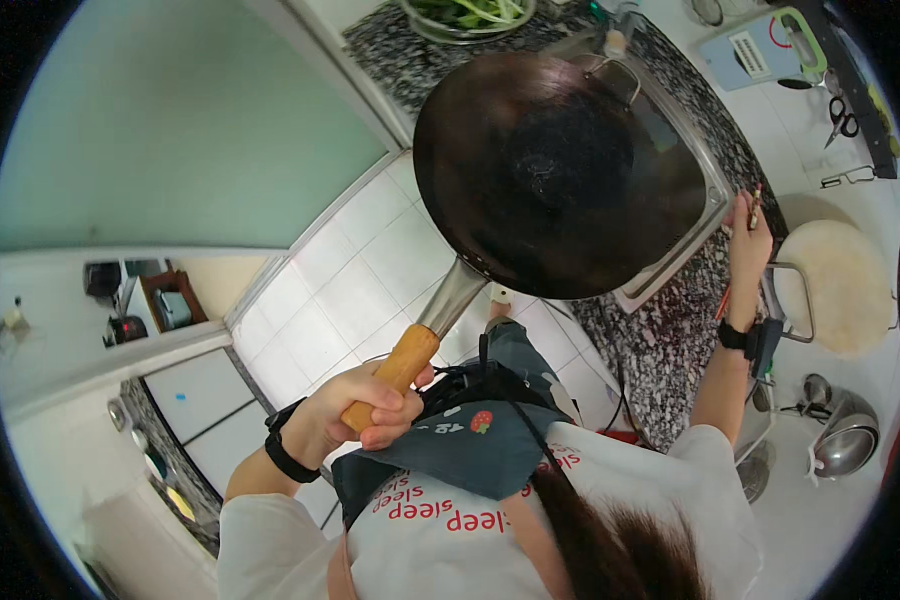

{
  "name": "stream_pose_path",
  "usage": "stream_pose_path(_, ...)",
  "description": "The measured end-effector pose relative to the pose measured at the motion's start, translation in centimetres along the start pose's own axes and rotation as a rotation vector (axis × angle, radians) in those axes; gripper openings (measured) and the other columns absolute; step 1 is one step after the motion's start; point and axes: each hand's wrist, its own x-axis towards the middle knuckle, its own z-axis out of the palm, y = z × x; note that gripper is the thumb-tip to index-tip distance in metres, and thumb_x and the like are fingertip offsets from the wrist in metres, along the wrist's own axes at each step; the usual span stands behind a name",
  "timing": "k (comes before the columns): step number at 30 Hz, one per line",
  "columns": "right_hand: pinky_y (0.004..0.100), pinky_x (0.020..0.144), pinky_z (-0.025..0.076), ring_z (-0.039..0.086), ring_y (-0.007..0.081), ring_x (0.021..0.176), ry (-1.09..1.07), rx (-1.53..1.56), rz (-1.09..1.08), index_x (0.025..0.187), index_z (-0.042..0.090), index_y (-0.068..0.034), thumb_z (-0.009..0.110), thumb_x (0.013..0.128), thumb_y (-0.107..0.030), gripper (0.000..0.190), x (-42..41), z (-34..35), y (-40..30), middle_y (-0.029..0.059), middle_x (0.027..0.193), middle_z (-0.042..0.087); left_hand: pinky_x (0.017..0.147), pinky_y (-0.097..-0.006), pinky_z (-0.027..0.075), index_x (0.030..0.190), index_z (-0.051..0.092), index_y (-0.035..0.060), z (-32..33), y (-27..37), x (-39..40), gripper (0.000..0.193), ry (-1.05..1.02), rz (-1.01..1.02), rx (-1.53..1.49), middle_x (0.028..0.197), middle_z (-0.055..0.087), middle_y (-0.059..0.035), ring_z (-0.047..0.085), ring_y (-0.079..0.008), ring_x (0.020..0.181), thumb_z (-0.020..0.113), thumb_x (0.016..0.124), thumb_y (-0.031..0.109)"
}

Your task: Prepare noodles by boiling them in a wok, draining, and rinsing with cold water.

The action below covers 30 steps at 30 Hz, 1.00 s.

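Observation:
A dark round-bottomed wok point(547, 172), seen from its outside, is held up over the counter's edge and the sink. Its steel handle socket ends in a wooden grip, and my left hand point(382, 409) is closed around that wood. On the far right my right hand point(750, 232) is at the granite counter beyond the sink rim, beside a small thin patterned item at its fingers. Whether that hand grips the item is unclear. Part of the stainless steel sink point(709, 191) is hidden behind the wok.
A bowl of leafy greens point(469, 19) stands on the granite counter point(386, 45). Scissors point(840, 122) and a cutting board point(761, 49) hang at the wall. A round pale board point(832, 289) and steel ladles point(847, 442) are at right. A glass door panel point(187, 127) borders the left.

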Motion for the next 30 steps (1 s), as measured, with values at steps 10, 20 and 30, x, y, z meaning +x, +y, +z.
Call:
stream_pose_path(10,0.0248,0.058,0.041,0.054,0.0102,0.064,-0.168,0.154,-0.238,0.106,0.057,-0.001,0.05,0.085,-0.034,0.04,-13.1,0.7,-10.7,0.0039,0.067,0.059,0.032,-0.0219,0.029,0.096,0.039,0.0048,-8.3,-20.9,-12.8,0.032,-0.127,0.384,-0.181,0.052,0.037,-0.0005,0.038,-0.0105,0.035,0.054,0.069,0.012)
stream_pose_path(20,0.0309,0.058,0.043,0.054,0.0161,0.062,-0.515,0.072,-0.631,0.101,0.058,0.0,0.047,0.086,-0.038,0.042,-25.8,10.2,-18.6,0.0114,0.077,0.061,0.031,-0.0238,0.029,0.099,0.036,0.0036,-13.4,-44.4,-21.2,0.036,-0.011,0.939,-0.482,0.053,0.039,-0.0009,0.042,-0.0124,0.035,0.055,0.069,0.012)
stream_pose_path(30,0.0321,0.057,0.041,0.052,0.0184,0.057,-0.861,0.278,-0.993,0.083,0.057,0.004,0.045,0.086,-0.032,0.038,-50.6,22.9,-40.5,0.0084,0.062,0.056,0.037,-0.0224,0.028,0.098,0.04,0.0063,-18.7,-55.9,-27.7,0.028,-0.009,1.547,-0.871,0.057,0.037,-0.0001,0.036,-0.0112,0.039,0.052,0.074,0.012)
